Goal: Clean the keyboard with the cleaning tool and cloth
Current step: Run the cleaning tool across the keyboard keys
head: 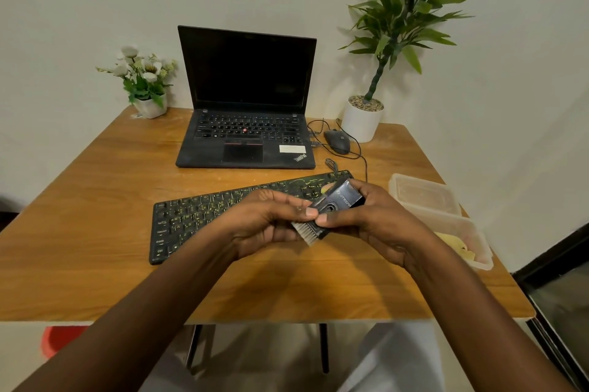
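A black keyboard (194, 219) with yellowish markings lies slanted on the wooden table (95, 232). Above its right half I hold the cleaning tool (338, 202), a dark block with pale bristles (307, 232) pointing down toward me. My right hand (373, 219) grips the tool's body, thumb on its front face. My left hand (267, 222) pinches the tool at the bristle end, thumb on top. A yellow cloth (459, 246) lies in a clear plastic container (478, 232) at the table's right edge.
An open black laptop (245, 123) stands behind the keyboard. A wired mouse (337, 141) and its cable lie to its right. A tall potted plant (363, 119) and a small flower pot (149, 104) stand at the back corners. A second clear tub or lid (424, 194) sits behind the container.
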A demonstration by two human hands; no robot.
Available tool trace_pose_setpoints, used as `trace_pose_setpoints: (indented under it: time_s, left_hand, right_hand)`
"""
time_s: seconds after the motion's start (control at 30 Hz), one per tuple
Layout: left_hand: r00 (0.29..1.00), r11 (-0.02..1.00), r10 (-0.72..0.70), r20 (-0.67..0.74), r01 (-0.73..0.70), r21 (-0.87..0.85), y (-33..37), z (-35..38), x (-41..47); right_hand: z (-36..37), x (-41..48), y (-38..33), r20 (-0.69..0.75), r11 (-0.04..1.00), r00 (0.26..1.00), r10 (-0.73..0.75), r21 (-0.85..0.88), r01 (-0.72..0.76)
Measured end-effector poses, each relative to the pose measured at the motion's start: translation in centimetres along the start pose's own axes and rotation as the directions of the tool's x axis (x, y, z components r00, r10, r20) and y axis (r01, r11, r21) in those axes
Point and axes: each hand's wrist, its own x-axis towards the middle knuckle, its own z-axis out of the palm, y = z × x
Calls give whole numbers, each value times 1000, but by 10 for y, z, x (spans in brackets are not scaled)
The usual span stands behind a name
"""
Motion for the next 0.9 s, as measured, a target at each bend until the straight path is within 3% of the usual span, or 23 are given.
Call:
trace_pose_setpoints:
  time_s: [0.13, 0.33, 0.47, 0.53, 0.6, 0.67, 0.73, 0.8, 0.9]
  left_hand:
    - [1000, 999, 18, -10, -18, -34, 0, -6, -7]
    - [992, 995, 94, -86, -97, -24, -9, -28, -31]
    - [951, 988, 155, -269, -154, 23, -21, -59, -55]
    - [880, 966, 258, -399, -227, 124, -28, -78, -70]
    - [752, 927, 374, -542, -282, 249, -37, -101, -87]
    - [581, 867, 492, -648, -257, 428, -47, -124, -99]
    - [464, 798, 580, -669, -160, 581, -60, -148, -105]
    - [430, 737, 634, -643, -87, 670, -71, -163, -107]
    - [462, 688, 656, -597, -40, 725, -80, -170, -107]
  right_hand:
    - [7, 6, 1, -42, 999, 999, 21, 26, -20]
    - [37, 21, 4, 11, 995, 1000, 24, -96, -23]
    - [61, 35, -1, 32, 992, 999, -6, -124, 10]
    - [74, 42, -8, 50, 987, 998, -27, -155, 35]
    - [86, 51, -14, 58, 979, 998, -38, -199, 49]
    - [99, 61, -18, 76, 968, 996, -54, -240, 71]
    - [112, 72, -21, 85, 947, 993, -77, -305, 99]
    - [124, 82, -23, 98, 913, 989, -114, -382, 143]
    - [143, 99, -25, 152, 828, 973, -174, -513, 228]
